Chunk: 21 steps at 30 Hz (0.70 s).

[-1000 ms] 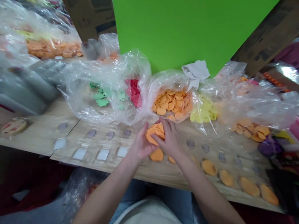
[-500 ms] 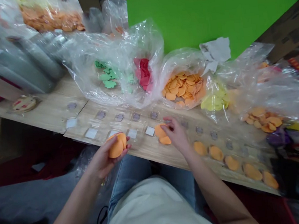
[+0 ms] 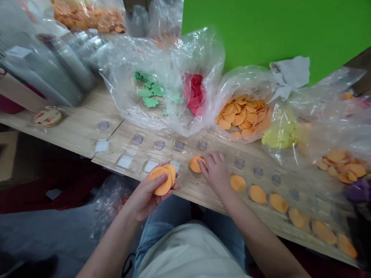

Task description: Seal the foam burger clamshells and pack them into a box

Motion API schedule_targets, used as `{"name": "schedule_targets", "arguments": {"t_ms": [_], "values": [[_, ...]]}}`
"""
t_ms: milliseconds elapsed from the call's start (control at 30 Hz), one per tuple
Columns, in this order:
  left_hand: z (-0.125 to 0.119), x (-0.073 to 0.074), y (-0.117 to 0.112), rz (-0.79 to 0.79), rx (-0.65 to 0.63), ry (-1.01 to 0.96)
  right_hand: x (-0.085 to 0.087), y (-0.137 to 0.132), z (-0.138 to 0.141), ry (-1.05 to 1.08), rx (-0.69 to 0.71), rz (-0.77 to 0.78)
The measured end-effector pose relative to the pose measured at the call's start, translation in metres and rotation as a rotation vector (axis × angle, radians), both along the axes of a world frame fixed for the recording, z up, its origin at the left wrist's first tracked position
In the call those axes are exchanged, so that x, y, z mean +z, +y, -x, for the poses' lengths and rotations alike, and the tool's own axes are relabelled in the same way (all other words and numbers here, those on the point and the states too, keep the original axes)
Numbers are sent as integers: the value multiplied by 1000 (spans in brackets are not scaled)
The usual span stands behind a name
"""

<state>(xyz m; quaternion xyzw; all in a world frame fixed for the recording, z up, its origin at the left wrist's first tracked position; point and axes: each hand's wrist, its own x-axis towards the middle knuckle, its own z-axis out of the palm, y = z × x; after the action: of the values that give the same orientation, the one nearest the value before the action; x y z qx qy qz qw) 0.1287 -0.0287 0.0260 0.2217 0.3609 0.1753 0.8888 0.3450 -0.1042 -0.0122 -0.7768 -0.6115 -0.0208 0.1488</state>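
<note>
My left hand (image 3: 150,196) is closed around a small stack of thin orange foam rounds (image 3: 163,180), thumb across the top, held over the table's front edge. My right hand (image 3: 217,171) is low over the table with curled fingers. Its thumb touches the edge of an orange foam piece (image 3: 195,164) lying where a white square was; the other fingertips are partly hidden. White squares (image 3: 124,161) lie to the left in a row, below a row of small greyish-purple pieces (image 3: 179,146). To the right runs a line of several orange rounds (image 3: 257,194).
Behind the rows sit clear bags with green pieces (image 3: 150,92), red pieces (image 3: 194,93), orange pieces (image 3: 242,114) and yellow pieces (image 3: 279,133). A green board (image 3: 279,18) stands at the back. A pale bottle (image 3: 3,80) and a wrapped round item (image 3: 48,117) are at left.
My right hand has shifted left along the row, and an orange piece now covers a white square that was bare. The whole view has slid slightly rightward; my left hand still holds its stack.
</note>
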Motion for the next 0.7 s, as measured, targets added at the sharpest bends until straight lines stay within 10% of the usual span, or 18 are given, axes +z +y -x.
{"name": "schedule_targets", "arguments": {"t_ms": [200, 500, 700], "values": [[-4, 5, 5, 95, 13, -269, 10, -13, 25, 203, 40, -84], [7, -2, -2, 67, 222, -153, 32, 15, 93, 604, 229, -264], [32, -4, 14, -73, 348, 87, 16, 35, 63, 899, -86, -143]]}}
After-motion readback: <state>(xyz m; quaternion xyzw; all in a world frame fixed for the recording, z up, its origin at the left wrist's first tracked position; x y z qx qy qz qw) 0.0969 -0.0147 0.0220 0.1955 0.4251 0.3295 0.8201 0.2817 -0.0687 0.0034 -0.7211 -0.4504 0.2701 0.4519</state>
